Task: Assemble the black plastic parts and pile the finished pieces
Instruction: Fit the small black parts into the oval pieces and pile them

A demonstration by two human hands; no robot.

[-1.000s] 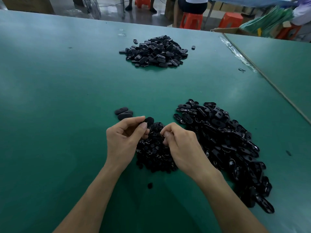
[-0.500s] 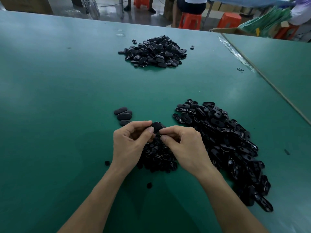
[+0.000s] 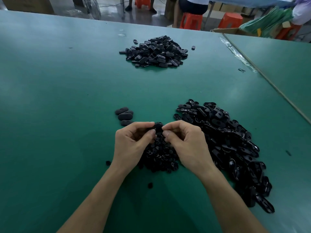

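Table (image 3: 50, 115): left half is open green surface, free passage.
Centre front: near heap (image 3: 159, 158), with left hand (image 3: 131, 143) and right hand (image 3: 188, 143) above it, both pinching a black part (image 3: 158, 126).
Just left: three oval pieces (image 3: 124, 115).
Right: large heap (image 3: 227, 140).
Far centre: far pile (image 3: 154, 51); a wide open strip separates it from the near heaps.

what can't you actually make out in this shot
Head view, the only one:
- black part pinched between left hand and right hand: fingertips cover most of it, so whether it is joined cannot be told.
- small-parts pile: partly hidden under both hands.
- far pile: too small to tell assembled pieces from loose ones.
- seated person: cut off by the top edge.
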